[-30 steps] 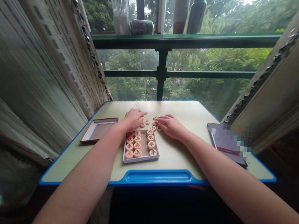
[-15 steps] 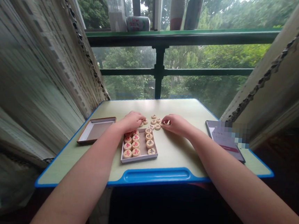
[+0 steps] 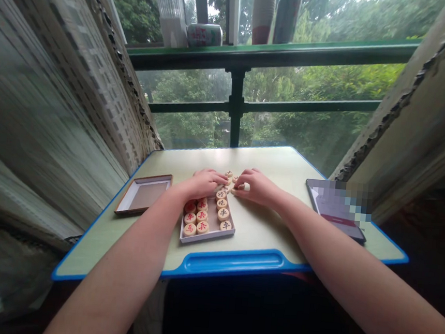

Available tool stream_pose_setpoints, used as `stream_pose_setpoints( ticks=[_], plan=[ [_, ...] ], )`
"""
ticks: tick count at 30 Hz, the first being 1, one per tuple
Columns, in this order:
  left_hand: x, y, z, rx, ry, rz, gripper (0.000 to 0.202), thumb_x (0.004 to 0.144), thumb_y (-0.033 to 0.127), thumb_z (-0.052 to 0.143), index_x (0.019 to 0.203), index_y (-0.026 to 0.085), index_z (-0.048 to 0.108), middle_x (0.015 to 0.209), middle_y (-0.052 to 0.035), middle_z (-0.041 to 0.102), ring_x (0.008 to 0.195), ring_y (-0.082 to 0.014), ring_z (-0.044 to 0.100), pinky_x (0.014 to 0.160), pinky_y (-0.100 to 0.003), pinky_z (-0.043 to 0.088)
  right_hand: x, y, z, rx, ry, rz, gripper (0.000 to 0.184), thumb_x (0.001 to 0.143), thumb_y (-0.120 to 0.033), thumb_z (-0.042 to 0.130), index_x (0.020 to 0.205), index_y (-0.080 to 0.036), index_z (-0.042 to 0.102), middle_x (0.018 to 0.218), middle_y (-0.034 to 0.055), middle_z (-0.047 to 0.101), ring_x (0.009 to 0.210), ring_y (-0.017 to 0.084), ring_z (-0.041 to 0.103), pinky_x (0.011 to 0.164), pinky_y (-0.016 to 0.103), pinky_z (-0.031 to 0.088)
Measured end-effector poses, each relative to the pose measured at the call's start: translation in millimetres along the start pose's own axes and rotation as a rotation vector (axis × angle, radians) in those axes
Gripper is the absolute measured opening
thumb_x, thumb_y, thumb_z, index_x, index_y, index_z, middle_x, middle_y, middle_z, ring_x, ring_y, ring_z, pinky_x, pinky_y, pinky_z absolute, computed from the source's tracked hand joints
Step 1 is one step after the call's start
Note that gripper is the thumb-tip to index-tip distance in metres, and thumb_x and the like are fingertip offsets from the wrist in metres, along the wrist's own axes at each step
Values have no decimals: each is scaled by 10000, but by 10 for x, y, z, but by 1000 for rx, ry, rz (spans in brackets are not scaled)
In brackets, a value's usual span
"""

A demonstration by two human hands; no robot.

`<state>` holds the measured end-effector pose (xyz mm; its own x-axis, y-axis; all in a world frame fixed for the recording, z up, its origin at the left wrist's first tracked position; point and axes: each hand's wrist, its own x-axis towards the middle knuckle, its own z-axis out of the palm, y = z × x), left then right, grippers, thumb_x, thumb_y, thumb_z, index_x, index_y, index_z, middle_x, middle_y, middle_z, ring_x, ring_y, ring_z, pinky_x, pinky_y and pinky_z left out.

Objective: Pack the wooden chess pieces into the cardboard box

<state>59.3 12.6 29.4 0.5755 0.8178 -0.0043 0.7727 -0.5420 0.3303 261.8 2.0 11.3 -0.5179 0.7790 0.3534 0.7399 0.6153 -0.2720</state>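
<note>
Round wooden Chinese chess pieces [image 3: 228, 174] lie in a loose group on the table just beyond a shallow open box [image 3: 208, 235]. Inside the box stand two rows of red-marked pieces [image 3: 202, 215] on the left and one row of black-marked pieces [image 3: 223, 214] on the right. My left hand [image 3: 207, 181] reaches over the box's far left corner, fingers stretched out, tips at the loose pieces. From the right, my right hand [image 3: 257, 184] has thumb and fingers curled around a Chinese chess piece [image 3: 234, 191] at the group's near right edge. Both hands partly hide the group.
The box lid [image 3: 144, 195] lies at the table's left, a phone [image 3: 335, 213] at its right. A blue tray groove [image 3: 233, 262] edges the near side. Cans [image 3: 288, 16] and stacked cups stand on the green railing [image 3: 279, 52] beyond, with curtains on both sides.
My left hand has moved right, over loose pieces beyond the box. My right hand has shifted slightly left, its fingers closer to the group. The boxed pieces look unmoved.
</note>
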Motion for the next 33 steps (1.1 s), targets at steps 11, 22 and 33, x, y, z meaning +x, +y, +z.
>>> stream_pose_setpoints(
  ticks=[11,22,33],
  plan=[
    [8,-68,-29,-40,106,-34,520,713,81,354,1114,226,652,1264,13,582,1268,-175,410,1106,-314,244,-31,-28,-29,-20,-9,-38,168,732,-339,656,799,-196,712,938,75,598,845,201,518,864,366,406],
    [-12,-121,-30,-77,145,-91,586,678,70,355,1206,173,586,1335,-36,518,1302,-180,373,1097,-304,267,-72,-52,-143,-30,-63,2,329,696,-286,639,1004,-177,675,1049,112,573,979,258,469,908,408,409],
    [8,-248,-26,-11,158,-123,470,743,123,392,1132,206,642,1239,0,602,1180,-159,504,1027,-222,347,82,-57,81,-8,-88,-113,325,883,-299,426,1096,-200,652,1175,70,627,1092,220,499,1002,411,310]
  ],
)
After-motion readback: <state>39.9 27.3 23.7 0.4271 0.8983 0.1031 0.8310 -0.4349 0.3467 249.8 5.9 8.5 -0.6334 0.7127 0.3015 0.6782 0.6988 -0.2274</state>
